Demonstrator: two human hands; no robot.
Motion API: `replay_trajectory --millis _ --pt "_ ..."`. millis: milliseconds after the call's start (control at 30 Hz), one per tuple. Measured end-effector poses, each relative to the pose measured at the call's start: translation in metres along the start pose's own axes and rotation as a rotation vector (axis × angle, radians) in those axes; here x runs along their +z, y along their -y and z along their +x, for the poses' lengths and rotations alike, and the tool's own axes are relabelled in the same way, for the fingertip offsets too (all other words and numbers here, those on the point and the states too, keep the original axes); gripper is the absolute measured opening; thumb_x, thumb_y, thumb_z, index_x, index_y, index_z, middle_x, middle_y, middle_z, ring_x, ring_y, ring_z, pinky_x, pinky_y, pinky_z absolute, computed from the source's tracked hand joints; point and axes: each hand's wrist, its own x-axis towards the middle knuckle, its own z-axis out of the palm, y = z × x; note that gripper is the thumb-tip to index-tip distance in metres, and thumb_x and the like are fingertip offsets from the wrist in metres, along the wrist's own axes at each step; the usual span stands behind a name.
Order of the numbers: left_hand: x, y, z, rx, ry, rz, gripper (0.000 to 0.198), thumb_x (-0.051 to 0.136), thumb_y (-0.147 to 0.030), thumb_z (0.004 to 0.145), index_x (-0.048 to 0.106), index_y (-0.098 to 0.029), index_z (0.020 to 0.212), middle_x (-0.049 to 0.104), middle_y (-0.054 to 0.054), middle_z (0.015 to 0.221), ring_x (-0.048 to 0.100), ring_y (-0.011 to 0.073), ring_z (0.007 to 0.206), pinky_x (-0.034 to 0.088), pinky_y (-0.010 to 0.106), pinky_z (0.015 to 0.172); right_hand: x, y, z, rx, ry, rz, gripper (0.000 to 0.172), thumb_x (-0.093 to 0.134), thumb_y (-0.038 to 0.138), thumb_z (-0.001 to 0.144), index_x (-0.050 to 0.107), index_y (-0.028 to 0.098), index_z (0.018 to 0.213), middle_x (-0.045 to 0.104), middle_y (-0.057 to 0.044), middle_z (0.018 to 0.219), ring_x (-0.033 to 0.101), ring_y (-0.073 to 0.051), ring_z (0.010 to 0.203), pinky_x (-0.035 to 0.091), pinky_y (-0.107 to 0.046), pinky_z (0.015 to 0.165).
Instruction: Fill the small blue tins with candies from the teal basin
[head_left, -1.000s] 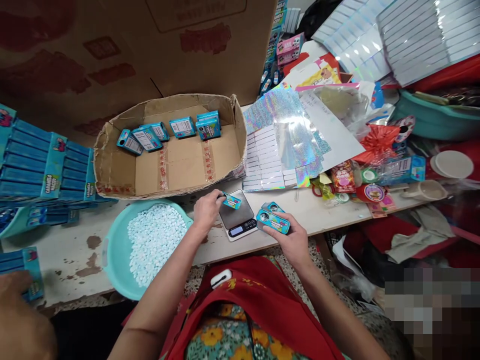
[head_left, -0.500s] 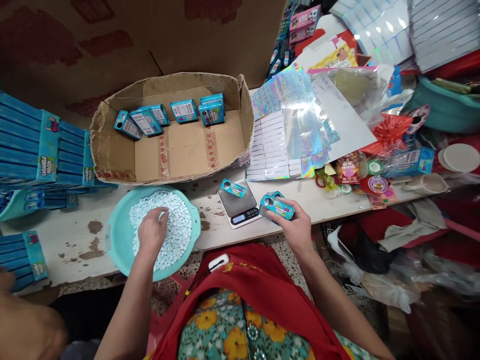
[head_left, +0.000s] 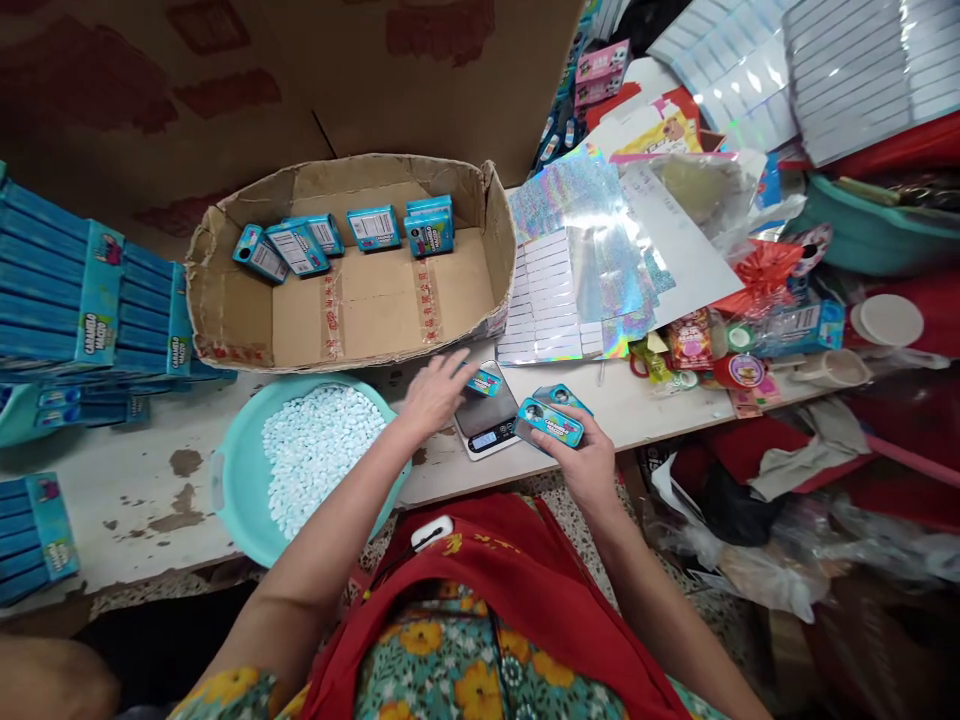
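Holding two blue tins point(head_left: 551, 424) between thumb and curled fingers, my right hand point(head_left: 589, 455) stays beside the scale point(head_left: 510, 402). My left hand point(head_left: 433, 393) has its fingers stretched, slightly apart, by a third tin point(head_left: 486, 381) lying on the scale; whether they touch it, I cannot tell. The tins look light, stiff and slick, best gripped by their long edges. Their lettering reads "CARAMELO", with probably "MACIZO" beneath. Beyond, white candies point(head_left: 319, 440) fill a turquoise basin point(head_left: 234, 500).
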Motion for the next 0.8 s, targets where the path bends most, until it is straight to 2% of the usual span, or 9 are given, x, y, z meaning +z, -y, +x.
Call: replay_trajectory --millis 100,167,267,367,433,567,667,733,800 --pt "-0.003 -0.004 0.008 -0.054 0.040 0.013 0.037 0.053 -0.018 0.083 0.052 -0.024 0.119 0.057 0.006 0.117 0.054 0.0208 0.105 0.046 0.032 0.085 0.018 -0.006 0.004 -0.119 0.043 -0.030 0.040 0.078 0.036 0.064 0.064 0.021 0.099 0.064 -0.003 0.097 0.061 -0.020 0.090 0.048 -0.036 0.085" --pt "-0.024 0.005 -0.016 -0.173 -0.077 -0.054 0.033 0.055 -0.030 0.084 0.052 -0.022 0.116 0.059 0.006 0.112 0.056 0.0213 0.103 0.047 0.031 0.084 0.037 -0.011 0.011 -0.228 0.063 -0.057 0.038 0.077 0.036 0.065 0.064 0.022 0.098 0.062 -0.004 0.099 0.059 -0.021 0.095 0.046 -0.037 0.089" --pt "-0.074 0.033 -0.087 -0.463 -0.284 -0.129 0.045 0.058 -0.048 0.079 0.052 -0.024 0.117 0.061 0.005 0.110 0.058 0.0234 0.098 0.048 0.035 0.084 0.071 -0.019 0.024 -0.319 0.109 -0.070 0.039 0.077 0.038 0.065 0.065 0.022 0.098 0.060 -0.004 0.101 0.058 -0.021 0.098 0.045 -0.036 0.092" --pt "-0.118 0.075 -0.171 -0.972 -0.428 -0.046 0.059 0.058 -0.061 0.071 0.052 -0.027 0.119 0.064 0.004 0.099 0.062 0.0293 0.087 0.051 0.045 0.077 0.097 -0.030 0.033 -0.315 0.137 -0.062 0.040 0.077 0.039 0.065 0.064 0.022 0.099 0.060 -0.005 0.101 0.057 -0.021 0.099 0.046 -0.037 0.092" --pt "-0.130 0.112 -0.217 -1.259 -0.490 0.092 0.067 0.053 -0.069 0.068 0.051 -0.028 0.121 0.063 0.006 0.105 0.059 0.0378 0.097 0.048 0.054 0.082 0.104 -0.036 0.035 -0.274 0.143 -0.056 0.044 0.076 0.039 0.065 0.062 0.022 0.104 0.061 -0.006 0.103 0.058 -0.022 0.101 0.046 -0.039 0.093" --pt "-0.101 0.199 -0.274 -1.457 -0.539 0.117 0.070 0.056 -0.067 0.060 0.049 -0.032 0.121 0.065 0.005 0.091 0.050 0.0488 0.110 0.038 0.070 0.086 0.090 -0.038 0.027 -0.212 0.124 -0.078 0.067 0.077 0.039 0.064 0.052 0.021 0.124 0.057 -0.010 0.123 0.053 -0.024 0.114 0.043 -0.042 0.099" --pt "-0.057 0.256 -0.293 -1.459 -0.501 -0.042 0.074 0.055 -0.070 0.056 0.050 -0.027 0.116 0.059 0.005 0.069 0.046 0.0524 0.111 0.037 0.072 0.079 0.067 -0.032 0.016 -0.238 0.089 -0.111 0.060 0.071 0.039 0.072 0.050 0.021 0.125 0.054 -0.011 0.128 0.051 -0.024 0.118 0.043 -0.043 0.099" --pt "-0.036 0.276 -0.299 -1.436 -0.521 -0.108 0.074 0.053 -0.072 0.056 0.050 -0.024 0.112 0.056 0.005 0.067 0.045 0.0524 0.112 0.038 0.070 0.078 0.054 -0.028 0.009 -0.236 0.087 -0.115 0.050 0.067 0.038 0.076 0.053 0.021 0.121 0.057 -0.011 0.122 0.055 -0.023 0.112 0.046 -0.043 0.096" --pt "-0.027 0.276 -0.301 -1.412 -0.549 -0.115 0.074 0.052 -0.072 0.059 0.049 -0.023 0.114 0.058 0.006 0.076 0.043 0.0517 0.114 0.038 0.069 0.080 0.043 -0.025 0.003 -0.221 0.070 -0.113 0.043 0.066 0.036 0.078 0.056 0.021 0.117 0.059 -0.010 0.116 0.058 -0.022 0.106 0.048 -0.043 0.092"
